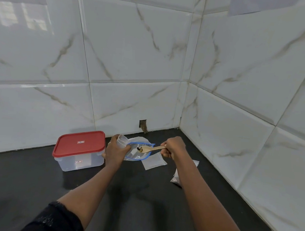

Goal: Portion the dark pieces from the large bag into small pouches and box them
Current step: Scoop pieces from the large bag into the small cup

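- The large clear plastic bag with a blue zip rim (pixel 133 156) is held open near the far corner of the dark matt desk (pixel 31 182). Whether its base rests on the desk cannot be told.
- A few dark pieces (pixel 139 148) are carried on the bowl of a pale wooden spoon (pixel 150 149) over the bag's mouth.
- The right grip (pixel 173 147), at three o'clock of the bag, is closed round the spoon's handle.
- The left grip (pixel 116 150), at nine o'clock, is curled round a small clear plastic cup (pixel 122 140). Whether the bag's rim is pinched as well cannot be told.
- The bag is judged light, limp and slippery. It is best taken at the stiffer zip rim, since the film would fold.
- The pieces look small and loose and are likely to roll, so the spoon should be kept level.
- A thin flat clear pouch (pixel 154 162) lies just beside the bag at four o'clock. A second clear pouch (pixel 176 180) is partly hidden by the right forearm. Both are judged flimsy and best opened at the mouth.
- A clear rectangular plastic box with a red lid (pixel 81 162) stands at nine o'clock, lid on. It is judged rigid and best taken by its sides.
- Glossy white marble-veined wall tiles (pixel 134 58) meet in a corner at one o'clock.
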`<state>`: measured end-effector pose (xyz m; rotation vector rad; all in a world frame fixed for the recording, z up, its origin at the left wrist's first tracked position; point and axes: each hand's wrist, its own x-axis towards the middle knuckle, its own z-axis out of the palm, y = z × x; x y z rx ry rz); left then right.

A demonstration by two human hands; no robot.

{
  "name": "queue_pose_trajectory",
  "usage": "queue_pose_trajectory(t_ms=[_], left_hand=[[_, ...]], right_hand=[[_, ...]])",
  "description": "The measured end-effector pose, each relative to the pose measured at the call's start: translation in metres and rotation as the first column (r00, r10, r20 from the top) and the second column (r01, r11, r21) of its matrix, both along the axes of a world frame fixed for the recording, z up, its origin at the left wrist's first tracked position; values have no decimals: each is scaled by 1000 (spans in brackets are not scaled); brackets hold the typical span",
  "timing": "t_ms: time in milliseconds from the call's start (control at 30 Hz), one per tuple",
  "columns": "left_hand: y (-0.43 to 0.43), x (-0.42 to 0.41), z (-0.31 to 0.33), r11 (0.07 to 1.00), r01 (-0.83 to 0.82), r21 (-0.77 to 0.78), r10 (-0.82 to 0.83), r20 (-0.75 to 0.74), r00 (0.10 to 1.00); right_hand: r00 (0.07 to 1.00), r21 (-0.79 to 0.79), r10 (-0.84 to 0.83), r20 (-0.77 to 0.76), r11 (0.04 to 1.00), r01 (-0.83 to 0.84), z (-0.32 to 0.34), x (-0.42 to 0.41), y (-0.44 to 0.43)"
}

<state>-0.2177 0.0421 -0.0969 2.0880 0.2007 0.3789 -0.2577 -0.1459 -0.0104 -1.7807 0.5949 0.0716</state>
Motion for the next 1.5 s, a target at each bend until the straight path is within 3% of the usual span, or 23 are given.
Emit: queue_pose_trajectory(t_ms=[200,433,600,833,967,1067,1167,1300,1433,1500], left_hand=[[-8,-6,-7,998,44,55,-42,-32,999],[-11,-8,-6,996,50,71,-46,-50,998],[-9,-7,-7,998,35,60,-32,-45,998],[-8,-9,-6,998,32,49,-30,-39,999],[-7,-9,-3,998,19,61,-17,-41,999],[-2,-7,-3,998,16,60,-14,-31,999],[4,-5,-5,999,16,44,-16,-7,1000],[11,-9,-5,999,16,36,-17,30,999],[20,-15,-4,998,25,65,-29,58,998],[26,-15,-7,998,34,59,-39,74,996]], right_hand=[[991,-31,17,136,999,-13,12,-2,8],[888,-432,307,342,891,-142,-7,-2,37],[799,-590,460,388,790,-169,-9,-7,41],[749,-663,538,386,727,-181,-5,-10,39],[798,-665,444,407,743,-75,0,-10,36],[887,-662,321,332,749,-23,3,-3,29],[920,-698,353,172,702,-139,-5,7,31],[882,-721,468,49,628,-293,-29,12,51],[765,-793,640,-68,431,-430,-49,8,73],[761,-765,642,-92,443,-467,-58,9,82]])
